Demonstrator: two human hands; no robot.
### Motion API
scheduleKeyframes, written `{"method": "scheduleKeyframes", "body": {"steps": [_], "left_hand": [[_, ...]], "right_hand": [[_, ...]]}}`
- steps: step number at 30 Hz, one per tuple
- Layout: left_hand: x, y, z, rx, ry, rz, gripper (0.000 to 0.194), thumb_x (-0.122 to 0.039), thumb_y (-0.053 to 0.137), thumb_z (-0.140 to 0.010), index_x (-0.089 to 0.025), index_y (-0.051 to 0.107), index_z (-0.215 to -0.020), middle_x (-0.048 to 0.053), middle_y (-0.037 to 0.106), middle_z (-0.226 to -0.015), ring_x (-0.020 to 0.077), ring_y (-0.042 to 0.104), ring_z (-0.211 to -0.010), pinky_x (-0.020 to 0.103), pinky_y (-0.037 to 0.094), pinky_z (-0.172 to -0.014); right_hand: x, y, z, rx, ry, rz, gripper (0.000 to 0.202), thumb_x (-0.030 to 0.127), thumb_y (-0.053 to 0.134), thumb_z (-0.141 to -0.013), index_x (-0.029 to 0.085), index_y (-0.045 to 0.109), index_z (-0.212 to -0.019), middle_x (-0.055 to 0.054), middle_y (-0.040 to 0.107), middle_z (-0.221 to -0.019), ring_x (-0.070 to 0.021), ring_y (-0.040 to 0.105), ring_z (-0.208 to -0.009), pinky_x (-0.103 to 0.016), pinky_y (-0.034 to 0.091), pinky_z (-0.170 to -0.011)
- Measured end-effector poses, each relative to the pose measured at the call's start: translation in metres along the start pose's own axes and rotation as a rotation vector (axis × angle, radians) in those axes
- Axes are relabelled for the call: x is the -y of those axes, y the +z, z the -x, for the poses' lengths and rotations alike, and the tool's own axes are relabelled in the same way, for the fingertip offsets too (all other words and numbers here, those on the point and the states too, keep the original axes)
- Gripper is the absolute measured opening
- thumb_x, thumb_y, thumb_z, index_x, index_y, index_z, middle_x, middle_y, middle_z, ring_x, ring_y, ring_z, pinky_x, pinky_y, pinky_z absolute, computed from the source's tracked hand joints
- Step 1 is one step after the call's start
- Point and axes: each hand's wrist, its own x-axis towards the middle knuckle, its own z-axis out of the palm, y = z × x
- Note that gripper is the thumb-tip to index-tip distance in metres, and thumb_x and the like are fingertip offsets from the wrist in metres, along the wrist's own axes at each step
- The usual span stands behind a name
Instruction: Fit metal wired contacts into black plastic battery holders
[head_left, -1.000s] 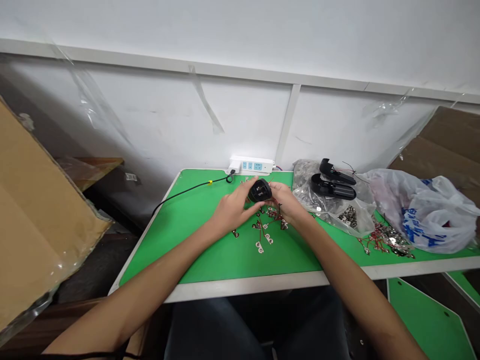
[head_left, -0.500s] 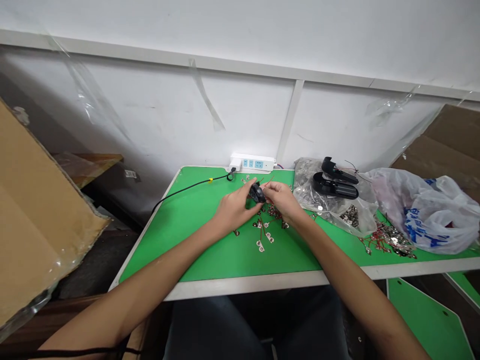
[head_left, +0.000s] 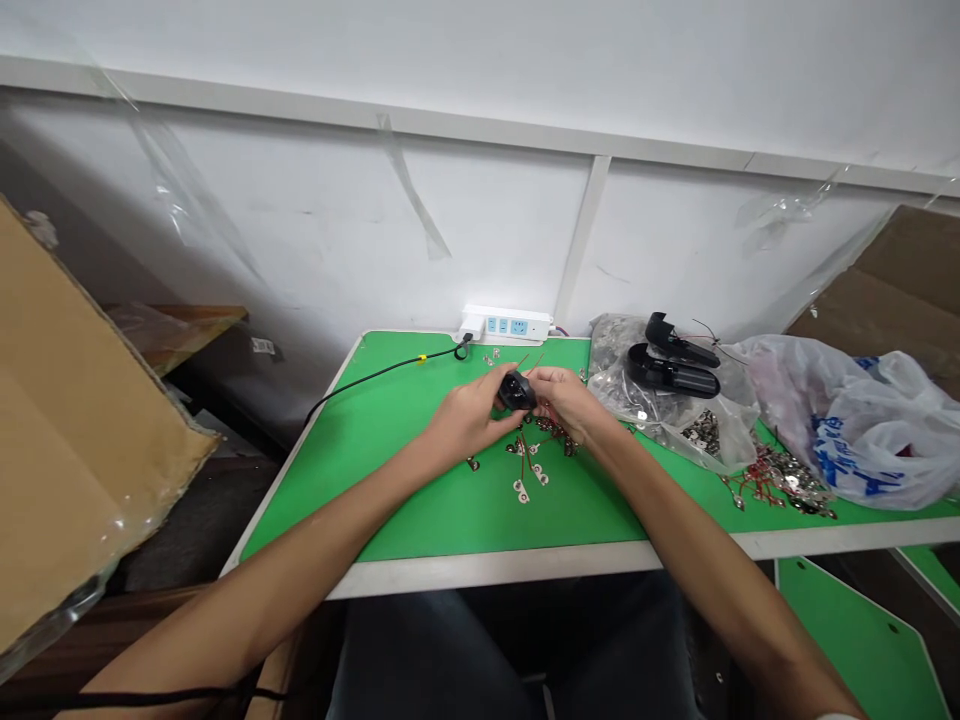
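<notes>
A dark, rounded plastic part (head_left: 517, 391) is held between both hands above the green table (head_left: 420, 510). My left hand (head_left: 471, 410) grips it from the left, thumb below and fingers above. My right hand (head_left: 561, 398) has its fingers closed at the part's right side; its fingertips are partly hidden. Thin reddish wires (head_left: 536, 364) stick up behind the part. Just below the hands lie small metal contacts with red wires (head_left: 523, 490), and a denser heap of them (head_left: 555, 436) sits beneath my right hand.
A white power strip (head_left: 517, 326) with a black cable (head_left: 375, 376) lies at the back edge. To the right are black plastic shells (head_left: 671, 375) on a clear bag (head_left: 611, 390), a pile of metal contacts (head_left: 795, 480) and a white plastic bag (head_left: 885, 430). Cardboard (head_left: 90, 430) stands left.
The dark part has turned slightly between my hands, showing more of its face. My right fingers have shifted a little along its right side.
</notes>
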Motion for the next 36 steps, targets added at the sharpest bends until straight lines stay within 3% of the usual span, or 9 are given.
{"method": "scheduleKeyframes", "body": {"steps": [5, 9, 17, 24, 36], "left_hand": [[0.000, 0.000, 0.001, -0.004, 0.014, 0.080, 0.067, -0.044, 0.072, -0.092, -0.022, 0.051, -0.151, 0.010, 0.075, -0.122, 0.0198, 0.075, -0.089, 0.031, 0.058, -0.084], [-0.002, -0.004, -0.002, 0.022, -0.007, 0.116, 0.068, -0.042, 0.072, -0.092, -0.024, 0.049, -0.153, 0.007, 0.076, -0.118, 0.0190, 0.074, -0.087, 0.030, 0.058, -0.080], [-0.003, -0.004, -0.004, -0.043, -0.082, -0.019, 0.071, -0.038, 0.076, -0.089, -0.029, 0.050, -0.154, 0.007, 0.074, -0.130, 0.0255, 0.076, -0.105, 0.035, 0.057, -0.091], [-0.004, -0.002, -0.003, -0.023, -0.110, -0.159, 0.074, -0.049, 0.072, -0.094, -0.027, 0.046, -0.159, 0.010, 0.076, -0.129, 0.0321, 0.076, -0.111, 0.042, 0.058, -0.093], [-0.008, -0.006, -0.003, 0.008, -0.106, -0.236, 0.071, -0.047, 0.068, -0.097, -0.024, 0.043, -0.160, 0.010, 0.074, -0.135, 0.0304, 0.075, -0.119, 0.042, 0.060, -0.094]], "right_hand": [[0.005, -0.005, 0.001, 0.069, 0.066, -0.048, 0.032, 0.036, 0.091, -0.062, 0.018, 0.069, -0.076, 0.001, 0.066, -0.072, -0.0097, 0.054, -0.059, -0.023, 0.044, -0.057], [0.006, -0.005, 0.001, 0.067, 0.010, -0.016, 0.031, 0.039, 0.091, -0.065, 0.018, 0.071, -0.077, 0.001, 0.064, -0.068, -0.0098, 0.052, -0.059, -0.023, 0.041, -0.055], [-0.001, 0.006, 0.001, -0.056, -0.027, -0.091, 0.039, 0.048, 0.091, -0.064, 0.018, 0.075, -0.083, -0.002, 0.069, -0.080, -0.0121, 0.059, -0.071, -0.025, 0.052, -0.068], [-0.002, 0.005, 0.000, -0.097, -0.071, 0.005, 0.041, 0.053, 0.090, -0.064, 0.019, 0.072, -0.079, -0.003, 0.071, -0.084, -0.0158, 0.063, -0.080, -0.027, 0.053, -0.070], [-0.007, 0.008, -0.001, -0.091, -0.101, -0.014, 0.039, 0.053, 0.089, -0.065, 0.021, 0.074, -0.080, -0.003, 0.072, -0.084, -0.0174, 0.062, -0.080, -0.030, 0.053, -0.076]]}}
